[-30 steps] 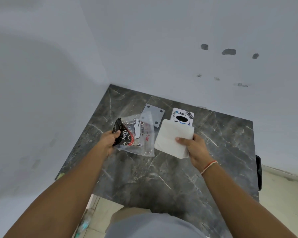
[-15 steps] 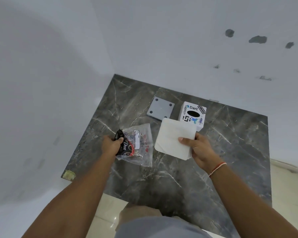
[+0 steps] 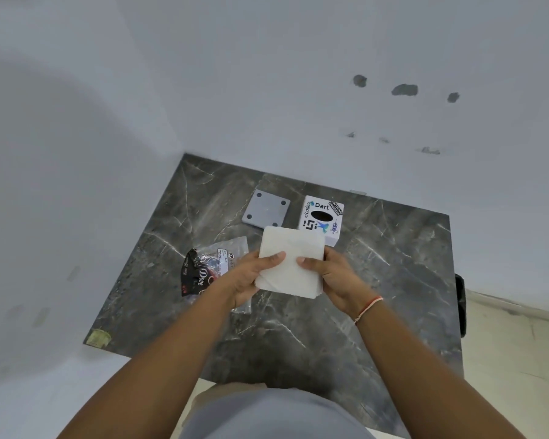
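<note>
The left grip [image 3: 251, 277] has let go of the clear packet [image 3: 232, 250], which now lies on the bench just left of and partly under it, and has joined the right grip [image 3: 333, 277] on the white napkin stack [image 3: 293, 264]. The dark marbled bench [image 3: 393, 280] sits in a corner of pale walls [image 3: 267, 90], with a grey plate [image 3: 266, 209] and a stickered white box [image 3: 322, 220] just beyond the grips. Both grips clasp the stack between them by its side edges, thumbs on top.

My white, square stack of tissues [image 3: 290, 259] is flat and soft-edged, tilted slightly, gripped at its near edge by my left hand [image 3: 246, 282] and right hand [image 3: 338, 277] over the tabletop [image 3: 298, 340].
</note>
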